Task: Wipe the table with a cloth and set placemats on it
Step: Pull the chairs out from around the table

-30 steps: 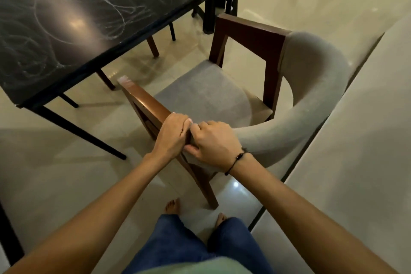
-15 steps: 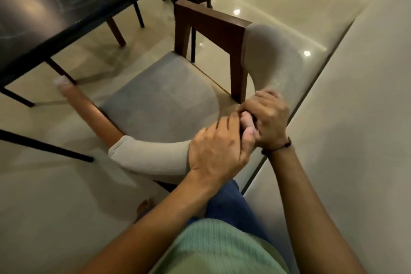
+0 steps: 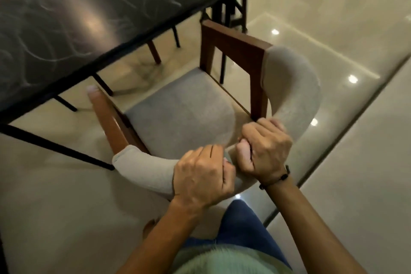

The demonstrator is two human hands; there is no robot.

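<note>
A dark marble-patterned table (image 3: 93, 18) with black legs fills the upper left. In front of it stands a wooden armchair (image 3: 184, 115) with a grey seat and a curved grey padded backrest. My left hand (image 3: 202, 178) grips the backrest near its middle. My right hand (image 3: 264, 149) grips the same backrest just to the right, a black band on its wrist. Both fists are closed around the padding. No cloth or placemat is in sight.
A glossy beige tiled floor (image 3: 333, 18) surrounds the chair. A pale wall or counter edge (image 3: 367, 162) runs along the right. Another chair's legs (image 3: 155, 51) show under the table. A dark stool (image 3: 238, 6) stands past the table's far corner.
My hands have shifted from the chair's left wooden arm to the middle of the padded backrest. The chair has turned and sits closer to the table's edge.
</note>
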